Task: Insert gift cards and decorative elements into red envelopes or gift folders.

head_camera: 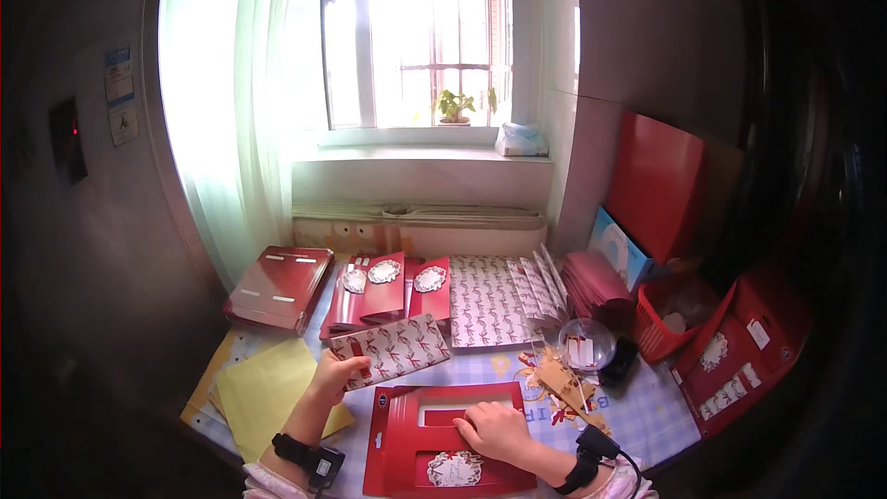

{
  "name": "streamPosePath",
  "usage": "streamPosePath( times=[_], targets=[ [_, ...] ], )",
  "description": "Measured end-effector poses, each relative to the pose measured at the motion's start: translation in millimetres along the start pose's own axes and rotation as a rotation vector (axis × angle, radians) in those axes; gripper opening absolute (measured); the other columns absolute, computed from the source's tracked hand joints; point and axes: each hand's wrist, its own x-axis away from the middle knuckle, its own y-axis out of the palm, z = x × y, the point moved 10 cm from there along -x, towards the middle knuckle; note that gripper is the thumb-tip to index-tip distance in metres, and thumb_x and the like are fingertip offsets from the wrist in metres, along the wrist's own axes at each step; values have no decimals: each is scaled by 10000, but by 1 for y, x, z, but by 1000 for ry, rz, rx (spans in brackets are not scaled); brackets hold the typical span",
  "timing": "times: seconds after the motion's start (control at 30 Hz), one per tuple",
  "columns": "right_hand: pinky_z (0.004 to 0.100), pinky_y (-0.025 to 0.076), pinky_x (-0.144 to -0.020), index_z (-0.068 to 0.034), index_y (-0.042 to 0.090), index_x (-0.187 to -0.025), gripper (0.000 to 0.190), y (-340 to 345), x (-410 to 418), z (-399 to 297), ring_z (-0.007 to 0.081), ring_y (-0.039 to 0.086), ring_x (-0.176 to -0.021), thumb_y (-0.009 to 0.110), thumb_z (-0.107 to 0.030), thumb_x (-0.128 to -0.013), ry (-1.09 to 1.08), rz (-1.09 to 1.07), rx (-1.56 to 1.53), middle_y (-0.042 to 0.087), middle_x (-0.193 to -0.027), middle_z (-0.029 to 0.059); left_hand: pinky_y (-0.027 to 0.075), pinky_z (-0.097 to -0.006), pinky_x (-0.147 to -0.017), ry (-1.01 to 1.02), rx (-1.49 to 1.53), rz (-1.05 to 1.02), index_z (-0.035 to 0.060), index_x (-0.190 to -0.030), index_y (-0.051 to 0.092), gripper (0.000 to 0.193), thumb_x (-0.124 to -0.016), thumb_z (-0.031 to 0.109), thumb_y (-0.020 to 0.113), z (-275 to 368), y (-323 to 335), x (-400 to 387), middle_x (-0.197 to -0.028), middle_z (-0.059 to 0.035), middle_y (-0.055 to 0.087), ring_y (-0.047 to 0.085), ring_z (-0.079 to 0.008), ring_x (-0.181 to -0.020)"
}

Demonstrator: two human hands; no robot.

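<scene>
My left hand (339, 373) holds a patterned paper sleeve (398, 350), white with a red bow-and-leaf print and a red band near my thumb. It is raised and tilted above the table. A red cardboard package (395, 447) with two cut-out windows lies flat in front of me. My right hand (495, 431) rests on this package at its upper window, thumb apart and fingers bent; the fingertips are partly hidden. In the package's lower window shows a scalloped white tag (454, 468) with a leafy border. Both wrists wear black straps with small devices.
Behind stand red folded cards (429, 291) with tags, patterned sheets (485, 298) and red envelopes (596, 284). Stacked red packages (280, 284) and yellow paper (267, 388) lie left. Right are a clear bowl (587, 344), tan paper scraps (561, 381), a red basket (648, 322) and an upright package (741, 360).
</scene>
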Motion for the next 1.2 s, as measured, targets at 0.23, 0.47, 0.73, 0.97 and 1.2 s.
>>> streamPosePath(
  times=[0.23, 0.47, 0.73, 0.97, 1.2],
  targets=[
    [364, 482, -524, -84, 569, -668, 273, 4, 5, 3, 250, 595, -600, 543, -328, -789, -10, 66, 12, 588, -655, 81, 473, -249, -564, 6, -97, -1, -8, -913, 573, 210, -706, -34, 596, 59, -33, 41, -800, -58, 599, 571, -124, -639],
    [367, 486, -504, -91, 564, -642, 264, 7, 2, 6, 250, 594, -569, 541, -311, -786, 19, 8, -65, 585, -617, 79, 482, -249, -568, -71, -66, 179, -26, -964, 553, 268, -701, -68, 583, 45, -81, 115, -818, -79, 601, 579, -130, -643],
    [364, 487, -502, -98, 565, -627, 263, 10, 2, 5, 241, 600, -584, 517, -291, -800, -7, -2, -81, 590, -613, 78, 520, -291, -653, -236, -5, 219, -39, -978, 558, 257, -724, -62, 591, -1, -74, 140, -880, -121, 622, 617, -171, -725],
    [375, 486, -523, -94, 565, -625, 272, 9, 2, 5, 251, 603, -613, 500, -284, -808, 4, -38, -112, 598, -623, 82, 522, -310, -698, -340, 121, 213, -48, -1025, 520, 270, -759, -46, 568, -24, -39, 149, -923, -135, 609, 621, -200, -770],
    [378, 481, -520, -94, 566, -629, 269, 11, 2, 7, 255, 600, -602, 495, -282, -809, 8, -43, -143, 595, -622, 85, 524, -333, -724, -382, 136, 209, -28, -1073, 492, 292, -787, -41, 545, -29, -27, 156, -988, -137, 587, 609, -208, -838]
  ],
)
